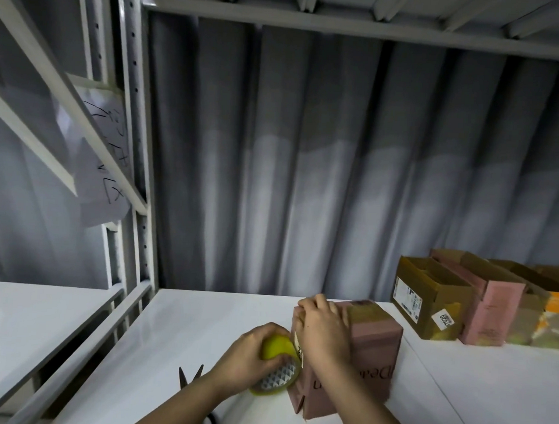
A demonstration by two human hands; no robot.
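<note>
Currently | left hand grips tape roll | right hand clasps pink box top | sealing apparently mid-way; cutting with scissors pending.

Shelf top open left and far of the pink box; free passage there. Tape roll sits against the box's left face. Scissors lie near, left of the roll. Row of open boxes blocks far right. Metal upright bounds left, curtain closes far side.
</note>
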